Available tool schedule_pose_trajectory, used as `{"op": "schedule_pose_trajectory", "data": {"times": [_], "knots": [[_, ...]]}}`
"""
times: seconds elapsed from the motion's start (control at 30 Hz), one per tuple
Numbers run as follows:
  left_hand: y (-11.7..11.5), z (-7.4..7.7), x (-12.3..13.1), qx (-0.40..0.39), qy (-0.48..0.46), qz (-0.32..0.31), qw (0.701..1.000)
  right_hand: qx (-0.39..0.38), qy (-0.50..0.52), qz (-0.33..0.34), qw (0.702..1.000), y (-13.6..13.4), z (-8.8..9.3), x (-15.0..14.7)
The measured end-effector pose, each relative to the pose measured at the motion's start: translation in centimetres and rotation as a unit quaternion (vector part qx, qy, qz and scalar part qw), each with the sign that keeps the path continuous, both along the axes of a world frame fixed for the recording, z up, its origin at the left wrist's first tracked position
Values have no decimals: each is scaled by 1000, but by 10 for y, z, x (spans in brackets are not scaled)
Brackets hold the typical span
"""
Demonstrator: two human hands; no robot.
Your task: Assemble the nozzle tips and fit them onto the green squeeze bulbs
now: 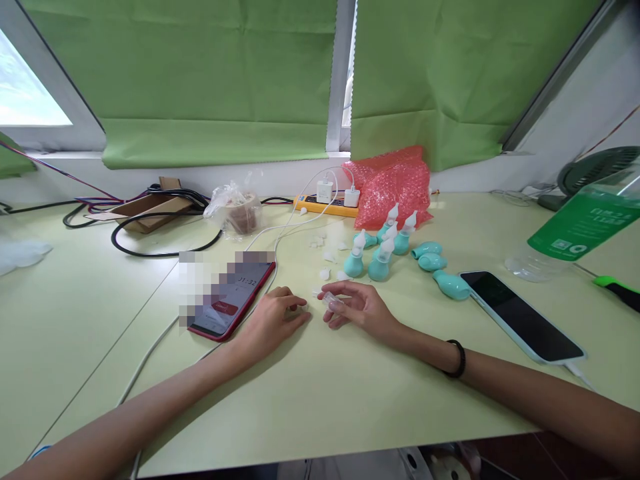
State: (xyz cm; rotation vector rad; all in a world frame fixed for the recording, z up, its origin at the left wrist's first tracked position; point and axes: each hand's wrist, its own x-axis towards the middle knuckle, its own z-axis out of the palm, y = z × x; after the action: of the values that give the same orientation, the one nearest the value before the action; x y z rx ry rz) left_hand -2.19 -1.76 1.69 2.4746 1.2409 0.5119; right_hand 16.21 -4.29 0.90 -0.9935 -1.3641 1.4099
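My right hand (361,308) pinches a small clear plastic piece (330,299), tube-like, between thumb and fingers just above the table. Beside it on the left, my left hand (277,319) rests low with curled fingers, thumb and index close together; anything between them is too small to make out. Beyond my right hand stand several assembled teal bulb aspirators with translucent tips, the nearest being one aspirator (379,267). To their right lie several loose teal bulbs (451,285). Small translucent caps (325,274) are scattered in front of my hands.
A red-cased phone (235,297) lies left of my hands, a second phone (523,313) right. White cables run to a power strip (327,205). Behind are a pink bubble-wrap bag (393,187), a wrapped brown pot (243,217) and a cardboard box (150,212). A green-labelled bottle (583,223) leans right.
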Motion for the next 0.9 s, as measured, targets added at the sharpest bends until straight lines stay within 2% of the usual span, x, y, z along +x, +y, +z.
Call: {"op": "schedule_pose_trajectory", "data": {"times": [0.17,0.37,0.6,0.9], "knots": [[2,4,1,-21,-14,18,1000,-38,27,27,999,-3,4,0],[3,2,0,-14,-35,-2,999,-68,50,52,995,-2,5,0],[-7,-1,2,14,-203,-25,979,-76,40,40,996,0,5,-1],[-18,2,6,-22,-267,-37,963,-64,24,-16,998,-2,6,-5]]}}
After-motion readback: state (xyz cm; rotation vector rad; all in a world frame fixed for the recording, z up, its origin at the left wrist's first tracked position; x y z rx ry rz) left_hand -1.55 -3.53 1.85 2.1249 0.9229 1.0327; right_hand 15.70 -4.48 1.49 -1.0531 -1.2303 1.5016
